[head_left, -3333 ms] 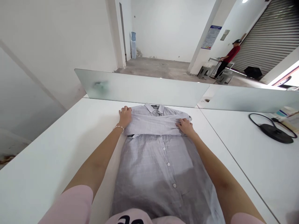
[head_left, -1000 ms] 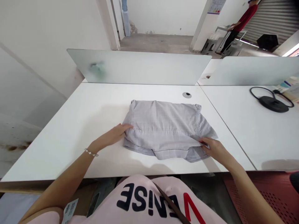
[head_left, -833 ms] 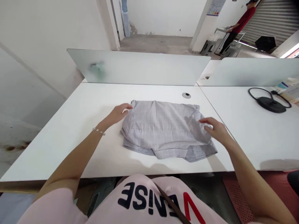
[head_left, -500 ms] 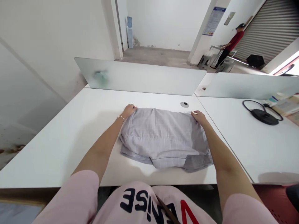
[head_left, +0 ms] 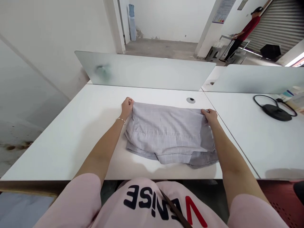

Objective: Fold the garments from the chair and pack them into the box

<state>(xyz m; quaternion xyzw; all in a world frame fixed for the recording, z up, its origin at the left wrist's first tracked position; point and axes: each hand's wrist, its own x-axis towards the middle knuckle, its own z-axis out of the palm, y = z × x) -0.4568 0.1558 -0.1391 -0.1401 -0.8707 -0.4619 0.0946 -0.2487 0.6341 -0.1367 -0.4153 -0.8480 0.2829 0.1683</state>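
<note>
A grey checked shirt [head_left: 168, 131], folded in half, lies in the middle of a white desk [head_left: 78, 133]. My left hand [head_left: 127, 106] pinches the folded edge at the shirt's far left corner, fingers closed on the cloth. My right hand [head_left: 209, 115] grips the far right corner the same way. The shirt's lower layers stick out unevenly along the near edge, close to the desk front.
A frosted divider panel [head_left: 144, 71] stands along the desk's back. A round cable grommet [head_left: 190, 100] sits behind the shirt. On the adjoining desk to the right lies a black round stand with a cable loop [head_left: 275, 110]. A person in a red top [head_left: 247, 27] stands far off.
The shirt went from lying flat and long to folded in half. Both hands moved from its near edge up to the far corners and closed on them.
</note>
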